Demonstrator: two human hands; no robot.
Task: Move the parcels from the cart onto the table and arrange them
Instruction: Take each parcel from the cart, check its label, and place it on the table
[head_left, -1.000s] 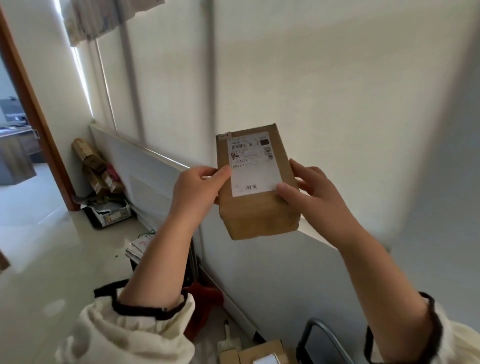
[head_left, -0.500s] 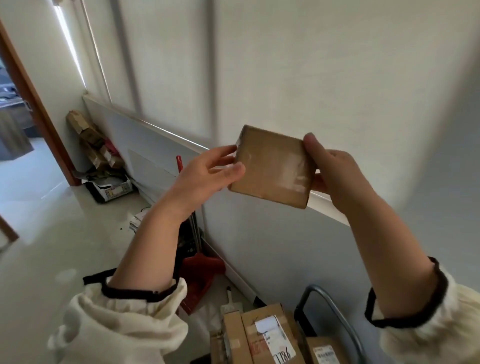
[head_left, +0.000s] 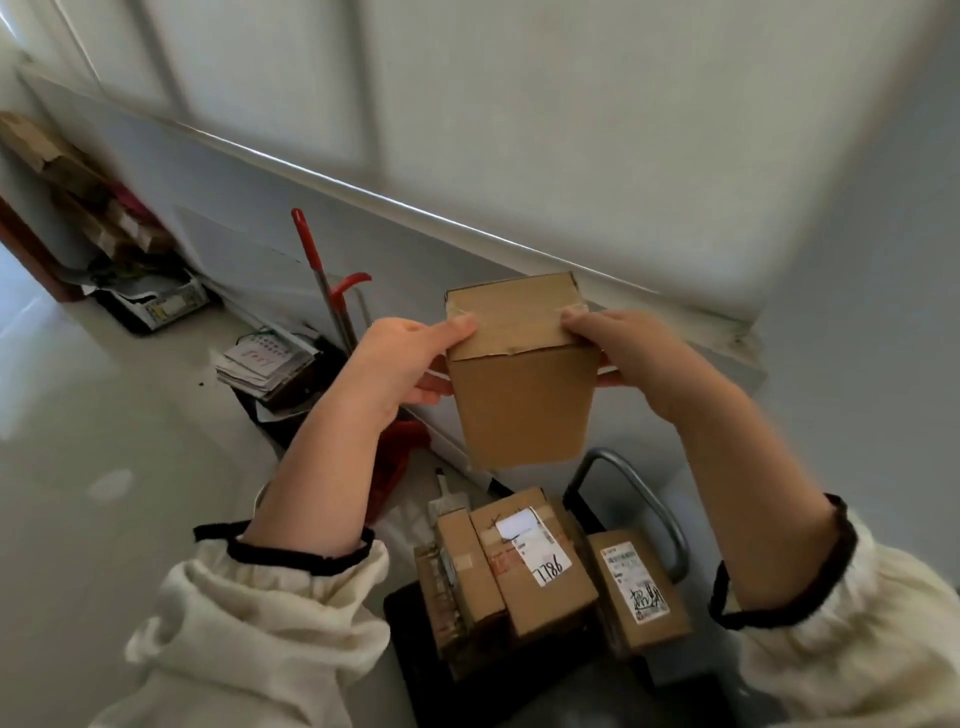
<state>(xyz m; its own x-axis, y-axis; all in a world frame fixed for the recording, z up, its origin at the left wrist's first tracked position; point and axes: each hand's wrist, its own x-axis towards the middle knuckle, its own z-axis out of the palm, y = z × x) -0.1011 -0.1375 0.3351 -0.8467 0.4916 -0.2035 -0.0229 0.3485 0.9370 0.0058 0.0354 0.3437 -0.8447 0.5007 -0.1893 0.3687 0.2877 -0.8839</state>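
Note:
I hold a small brown cardboard parcel (head_left: 519, 374) in the air with both hands, its taped end facing me. My left hand (head_left: 400, 364) grips its left side and my right hand (head_left: 634, 358) grips its right side, thumbs on the taped flap. Below it, the black cart (head_left: 415, 654) with a grey metal handle (head_left: 649, 499) carries several more brown parcels; one parcel (head_left: 535, 561) bears a white label reading 7786, and another labelled parcel (head_left: 639, 587) lies to its right. No table is in view.
A white wall with a ledge (head_left: 363, 192) runs behind the cart. A red-handled mop and dustpan (head_left: 332, 291) lean against it. A paper stack (head_left: 265, 364) and flattened cartons (head_left: 88, 197) lie on the pale floor at left.
I have turned the parcel over in my hands, from label side to plain side to taped end, and lowered it. My view has tilted down, bringing the cart and its parcels into sight.

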